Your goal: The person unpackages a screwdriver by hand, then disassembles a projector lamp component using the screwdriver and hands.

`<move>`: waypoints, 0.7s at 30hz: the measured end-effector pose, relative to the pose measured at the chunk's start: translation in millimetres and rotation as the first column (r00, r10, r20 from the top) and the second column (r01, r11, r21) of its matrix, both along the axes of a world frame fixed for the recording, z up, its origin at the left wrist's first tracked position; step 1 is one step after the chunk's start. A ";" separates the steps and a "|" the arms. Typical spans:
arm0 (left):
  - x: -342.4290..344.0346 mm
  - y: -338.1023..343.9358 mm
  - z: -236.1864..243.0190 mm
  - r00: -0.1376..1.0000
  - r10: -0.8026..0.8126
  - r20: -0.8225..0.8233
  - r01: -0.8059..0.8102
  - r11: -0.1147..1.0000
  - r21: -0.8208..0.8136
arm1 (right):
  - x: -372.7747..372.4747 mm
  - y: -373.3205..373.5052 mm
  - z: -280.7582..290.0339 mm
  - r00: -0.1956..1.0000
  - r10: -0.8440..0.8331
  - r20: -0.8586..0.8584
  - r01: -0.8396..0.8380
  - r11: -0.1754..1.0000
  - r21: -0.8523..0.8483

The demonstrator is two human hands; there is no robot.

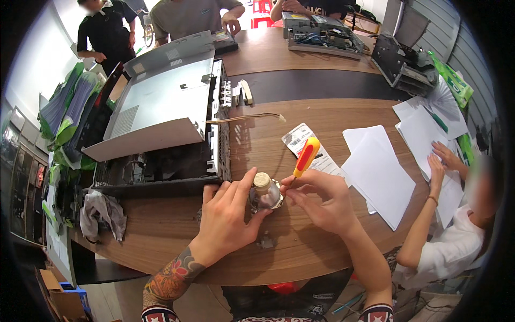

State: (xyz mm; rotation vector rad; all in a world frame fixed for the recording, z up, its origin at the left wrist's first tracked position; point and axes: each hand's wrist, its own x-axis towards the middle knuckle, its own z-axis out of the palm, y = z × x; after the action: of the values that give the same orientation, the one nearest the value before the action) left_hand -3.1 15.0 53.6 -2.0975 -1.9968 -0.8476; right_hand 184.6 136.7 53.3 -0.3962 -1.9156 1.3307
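The wooden table (308,252) takes up the whole middle here, its left side filled by a black case (155,189), with a pale metal cover (166,88) tilted across the top. Over to the right, white sheets (378,177) are spread in a loose stack. Now the hands: the left hand (228,212) is half open, its fingers curved beside a small round part, thumb brought in at the near edge; the right hand (324,204) is closed to a narrow pinch, and a screwdriver is held in it. Just beyond, a printed card (325,161) is laid flat. The screwdriver (307,155) is leaned, handle up, and its tip is hidden, so contact cannot be told. The round part (264,199) is stood on the table between both hands, just right of the case. For a clean job, it would best be braced firmly against the wood, the blade seated squarely, pressure kept in line with the shaft, and fingertips held clear of any slip. As for lettering, dark print is carried by the card and small pale labels are stuck to the cover, all too fine to be read.
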 end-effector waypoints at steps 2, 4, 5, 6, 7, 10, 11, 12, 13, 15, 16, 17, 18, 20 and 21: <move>-0.4 -0.1 -0.4 1.000 -0.009 0.024 0.009 1.000 -0.007 | -0.4 -1.1 0.4 1.000 -0.018 0.006 0.018 1.000 -0.002; -0.4 -0.2 -0.5 1.000 -0.007 0.026 0.007 1.000 0.001 | -0.8 -1.8 1.0 1.000 -0.025 0.007 0.025 1.000 -0.010; -0.5 -0.2 -0.3 1.000 -0.010 0.026 0.010 1.000 0.010 | -0.9 -1.9 1.1 0.999 -0.035 0.007 0.035 0.999 -0.017; -0.3 -0.2 -0.3 1.000 -0.006 0.028 0.006 1.000 0.009 | -0.7 -1.5 0.0 0.999 -0.031 0.008 0.031 0.999 -0.018; 0.0 -0.2 0.4 1.000 -0.004 0.021 0.004 1.000 0.000 | -0.4 -0.8 -1.5 0.999 -0.034 -0.003 0.034 0.999 -0.018; -0.6 -0.3 0.5 1.000 -0.003 0.021 0.003 1.000 -0.006 | -0.8 -0.7 -2.8 1.000 -0.030 -0.004 0.030 0.999 -0.019; -0.8 -0.3 0.6 1.000 -0.008 0.027 0.008 1.000 -0.001 | -1.2 -0.8 -2.5 1.000 -0.027 0.005 0.027 0.999 -0.019; -0.9 -0.8 0.6 1.000 -0.005 0.028 0.005 1.000 -0.002 | -1.8 -1.0 -2.4 1.000 -0.025 0.006 0.025 1.000 -0.019; -0.9 -1.3 1.0 1.000 0.002 0.019 -0.001 1.000 -0.013 | -2.2 -1.3 -1.8 1.000 -0.026 0.005 0.026 0.999 -0.018; -1.0 -1.6 1.0 1.000 0.009 0.012 -0.009 1.000 -0.024 | -2.7 -1.3 -0.7 1.000 -0.026 0.006 0.027 1.000 -0.017; -1.0 -1.6 1.0 1.000 0.004 0.016 -0.004 1.000 -0.024 | -2.9 -0.7 -0.1 0.999 -0.034 -0.005 0.034 0.999 0.035; -0.9 -1.6 0.9 1.000 0.000 0.020 0.001 1.000 -0.025 | -3.0 -0.4 0.3 0.999 -0.040 -0.018 0.042 0.995 0.086; -1.1 -1.8 0.5 1.000 0.002 0.020 -0.002 1.000 -0.026 | -2.9 -0.2 0.3 0.999 -0.038 -0.017 0.039 0.996 0.085; -1.5 -2.3 -0.3 1.000 0.003 0.027 -0.002 1.000 -0.031 | -3.0 0.1 -0.2 1.000 0.010 -0.020 -0.008 0.998 0.070; -1.4 -2.2 0.0 1.000 0.003 0.028 -0.002 1.000 -0.031 | -3.3 0.1 -0.9 1.000 0.010 -0.019 -0.009 0.997 0.070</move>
State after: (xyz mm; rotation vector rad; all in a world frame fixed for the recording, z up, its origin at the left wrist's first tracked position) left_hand -4.6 12.8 53.6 -2.1107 -2.0392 -0.8563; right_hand 181.3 136.9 52.4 -0.3384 -1.9439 1.2648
